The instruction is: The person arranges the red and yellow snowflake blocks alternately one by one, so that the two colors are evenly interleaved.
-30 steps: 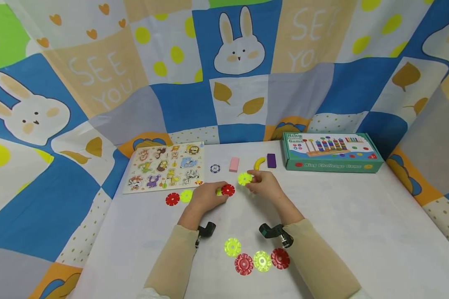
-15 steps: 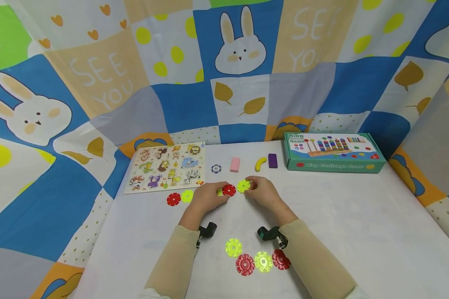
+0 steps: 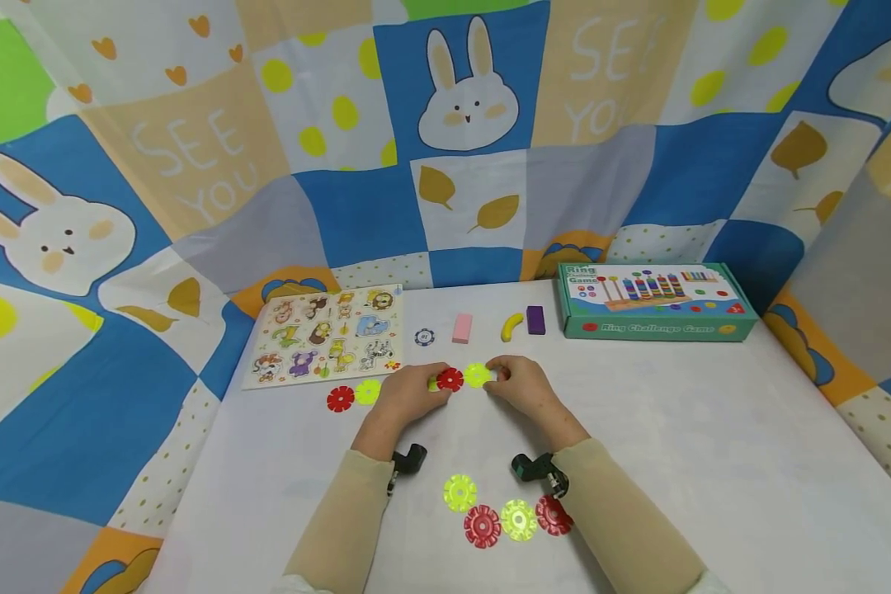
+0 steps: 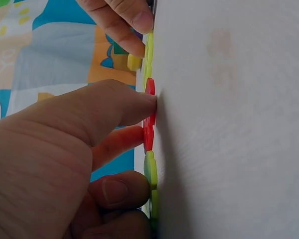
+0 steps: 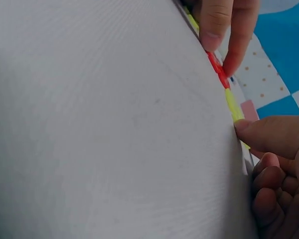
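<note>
My left hand [image 3: 404, 398] pinches a red notched plastic disc [image 3: 450, 379] between thumb and finger, low over the white table. My right hand [image 3: 525, 388] pinches the right edge of a yellow-green notched disc [image 3: 477, 375], whose left edge meets the red one. In the left wrist view the red disc [image 4: 149, 134] and the yellow-green disc [image 4: 148, 55] stand edge-on in one line. Another yellow-green disc [image 4: 150, 169] sits under my left fingers. Leftward the row carries on with a yellow-green disc [image 3: 367, 391] and a red disc [image 3: 340, 398]; my left hand hides its middle.
Nearer me lie more notched discs, yellow-green [image 3: 460, 492] and red [image 3: 483, 526]. Behind the hands are an animal puzzle board [image 3: 327, 334], a round chip [image 3: 424, 337], a pink block [image 3: 462, 328], a toy banana [image 3: 511, 327], a purple block [image 3: 536, 320] and a green game box [image 3: 657, 304].
My right hand has brought the yellow-green disc down and left until its edge meets the red disc. The left hand has stayed on the red disc.
</note>
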`<state>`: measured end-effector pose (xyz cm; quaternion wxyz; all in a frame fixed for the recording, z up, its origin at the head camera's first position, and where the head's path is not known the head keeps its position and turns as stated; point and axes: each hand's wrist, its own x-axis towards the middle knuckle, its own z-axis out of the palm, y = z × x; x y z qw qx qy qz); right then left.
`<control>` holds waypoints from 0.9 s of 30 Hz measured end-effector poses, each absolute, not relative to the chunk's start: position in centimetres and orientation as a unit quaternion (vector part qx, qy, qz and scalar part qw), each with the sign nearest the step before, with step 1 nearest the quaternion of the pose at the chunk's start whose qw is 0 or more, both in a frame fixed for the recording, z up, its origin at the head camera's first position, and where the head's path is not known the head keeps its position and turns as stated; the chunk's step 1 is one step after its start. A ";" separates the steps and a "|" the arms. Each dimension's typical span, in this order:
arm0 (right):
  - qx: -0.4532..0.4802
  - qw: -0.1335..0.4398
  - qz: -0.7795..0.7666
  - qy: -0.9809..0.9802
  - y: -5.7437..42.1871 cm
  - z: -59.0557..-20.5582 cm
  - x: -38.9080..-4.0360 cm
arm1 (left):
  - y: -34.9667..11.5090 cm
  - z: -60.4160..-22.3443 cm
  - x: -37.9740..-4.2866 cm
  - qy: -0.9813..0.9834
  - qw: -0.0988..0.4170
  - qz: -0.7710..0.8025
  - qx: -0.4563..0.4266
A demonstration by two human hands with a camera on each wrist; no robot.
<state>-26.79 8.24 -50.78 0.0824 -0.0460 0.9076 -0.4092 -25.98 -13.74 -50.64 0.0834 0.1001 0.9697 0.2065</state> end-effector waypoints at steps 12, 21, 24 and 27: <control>-0.054 0.080 -0.426 0.900 8.5 -51.1 -26.9 | -12.2 -49.6 -26.4 0.968 0.086 0.203 0.123; -0.056 0.072 -0.430 0.898 8.2 -51.4 -26.7 | -10.2 -50.0 -27.1 0.957 0.101 0.232 0.144; -0.054 0.070 -0.428 0.899 8.3 -51.4 -26.6 | -9.9 -50.1 -27.3 0.957 0.099 0.231 0.143; -0.056 0.062 -0.421 0.903 8.5 -51.3 -26.7 | -9.6 -50.3 -27.5 0.958 0.090 0.233 0.145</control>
